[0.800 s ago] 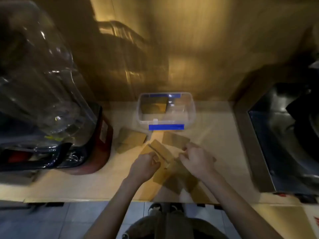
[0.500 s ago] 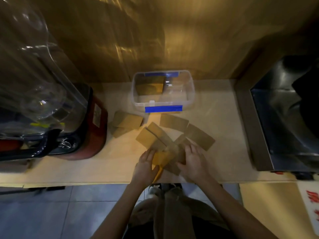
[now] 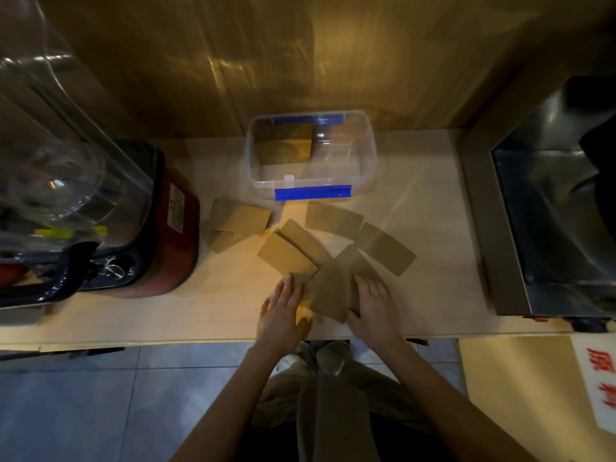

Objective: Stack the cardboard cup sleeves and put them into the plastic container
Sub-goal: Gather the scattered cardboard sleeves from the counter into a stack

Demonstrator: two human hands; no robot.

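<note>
Several flat brown cardboard sleeves lie spread on the pale counter: a pair at the left (image 3: 240, 221), overlapping ones in the middle (image 3: 290, 251) and more to the right (image 3: 386, 248). A small gathered stack of sleeves (image 3: 330, 291) sits near the counter's front edge. My left hand (image 3: 283, 308) presses on its left side and my right hand (image 3: 373, 305) on its right side, fingers stretched forward. The clear plastic container (image 3: 370, 155) with blue clips stands open at the back, with a stack of sleeves (image 3: 283, 145) in its left half.
A blender with a clear cover (image 3: 50, 161) and red base (image 3: 173, 228) fills the left of the counter. A steel machine (image 3: 550, 211) borders the right side. A wooden wall rises right behind the container. The counter's front edge (image 3: 200, 338) runs just below my hands.
Both hands have drawn back toward the front edge, pulling sleeves out of the spread into a small stack squeezed between them. The view has tilted down.
</note>
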